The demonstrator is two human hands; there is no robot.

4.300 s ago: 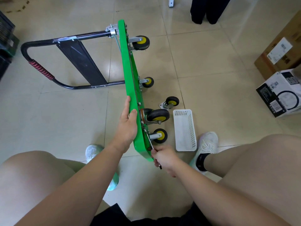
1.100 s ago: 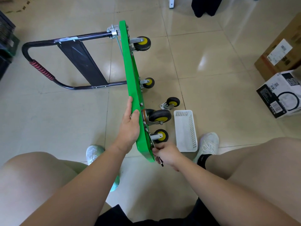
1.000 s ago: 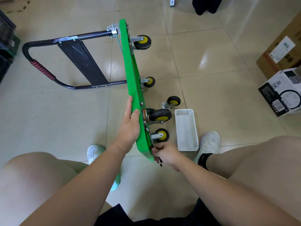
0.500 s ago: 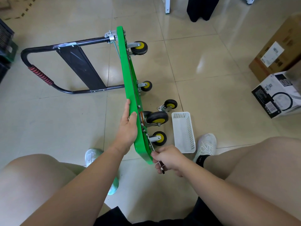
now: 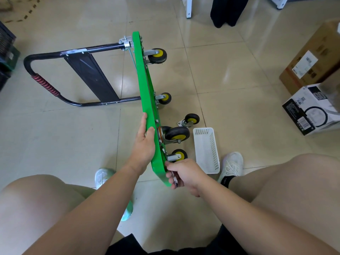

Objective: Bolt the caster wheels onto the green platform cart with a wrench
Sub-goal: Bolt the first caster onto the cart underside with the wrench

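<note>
The green platform cart stands on its edge on the tiled floor, its black folded handle lying to the left. Several yellow-hubbed caster wheels stick out of its underside on the right, the nearest one just above my right hand. My left hand grips the upper edge of the platform. My right hand is closed on a metal wrench at the cart's near corner; the wrench head is hidden. A loose caster lies on the floor beside the cart.
A white perforated basket lies on the floor right of the casters. Cardboard and printed boxes sit at the right edge. My knees and shoes frame the near floor. Dark crates stand far left, dark legs at the top.
My right hand with the wrench has shifted slightly down along the cart's near corner, and the view has tilted a little. My left hand keeps the same grip on the platform.
</note>
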